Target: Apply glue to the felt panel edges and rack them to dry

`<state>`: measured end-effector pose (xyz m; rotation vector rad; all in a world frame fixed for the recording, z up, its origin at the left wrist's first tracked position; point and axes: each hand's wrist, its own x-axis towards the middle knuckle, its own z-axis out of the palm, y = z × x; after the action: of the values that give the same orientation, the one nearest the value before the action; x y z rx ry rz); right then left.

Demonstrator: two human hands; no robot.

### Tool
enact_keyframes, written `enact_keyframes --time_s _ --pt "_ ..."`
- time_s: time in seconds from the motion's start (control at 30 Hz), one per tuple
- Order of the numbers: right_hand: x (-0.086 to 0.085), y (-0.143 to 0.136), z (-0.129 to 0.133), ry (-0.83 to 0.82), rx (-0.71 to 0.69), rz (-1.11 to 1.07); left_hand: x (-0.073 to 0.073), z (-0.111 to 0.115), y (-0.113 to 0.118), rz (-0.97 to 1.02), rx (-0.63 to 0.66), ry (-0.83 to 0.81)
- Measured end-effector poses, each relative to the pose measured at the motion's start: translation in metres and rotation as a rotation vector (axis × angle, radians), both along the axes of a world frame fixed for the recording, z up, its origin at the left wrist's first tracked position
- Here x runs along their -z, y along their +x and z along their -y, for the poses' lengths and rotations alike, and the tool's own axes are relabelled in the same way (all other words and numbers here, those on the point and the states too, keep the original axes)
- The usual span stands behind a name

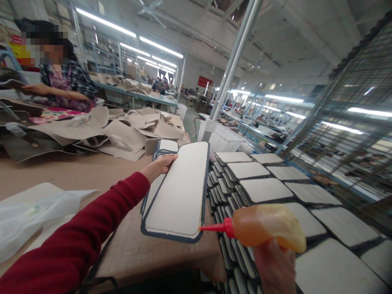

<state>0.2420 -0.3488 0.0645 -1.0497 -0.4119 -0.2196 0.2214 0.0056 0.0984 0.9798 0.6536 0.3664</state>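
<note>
My left hand (161, 165), in a dark red sleeve, grips the left edge of a long white panel (183, 188) with a dark blue border, thumb on top. Partly covered beneath it lie more panels of the same kind (168, 145). A squeeze bottle (260, 226) of amber liquid, probably glue, lies sideways in my right hand (274, 263), its fingers wrapped round from below. The bottle's red nozzle (216, 227) points left, and its tip meets the panel's lower right corner. A thin yellowish line runs along the panel's right edge.
Rows of stacked white panels (266, 190) stand to the right. Beige cut pieces (128, 128) are heaped on the brown-covered table (128, 171). Clear plastic sheeting (36, 212) lies at left. A co-worker (61, 77) sits beyond the heap. A metal post (228, 69) and white bin (223, 136) stand ahead.
</note>
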Motion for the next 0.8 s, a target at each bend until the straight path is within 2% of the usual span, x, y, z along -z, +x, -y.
enact_keyframes --time_s 0.23,0.4,0.53,0.67,0.8 --pt "-0.005 -0.012 -0.003 0.032 0.006 -0.034 0.008 -0.009 -0.001 0.032 -0.112 -0.102" --pt "0.004 -0.018 -0.006 0.059 0.231 -0.054 0.019 -0.015 0.001 0.043 -0.207 -0.176" --pt "0.010 -0.021 -0.016 0.146 0.343 -0.023 0.028 -0.014 0.003 0.042 -0.250 -0.230" --pt "0.010 -0.025 -0.020 0.131 0.331 -0.007 0.035 -0.011 0.004 0.044 -0.253 -0.275" --pt "0.020 -0.030 -0.024 0.128 0.261 -0.093 0.039 -0.010 0.008 0.055 -0.265 -0.287"
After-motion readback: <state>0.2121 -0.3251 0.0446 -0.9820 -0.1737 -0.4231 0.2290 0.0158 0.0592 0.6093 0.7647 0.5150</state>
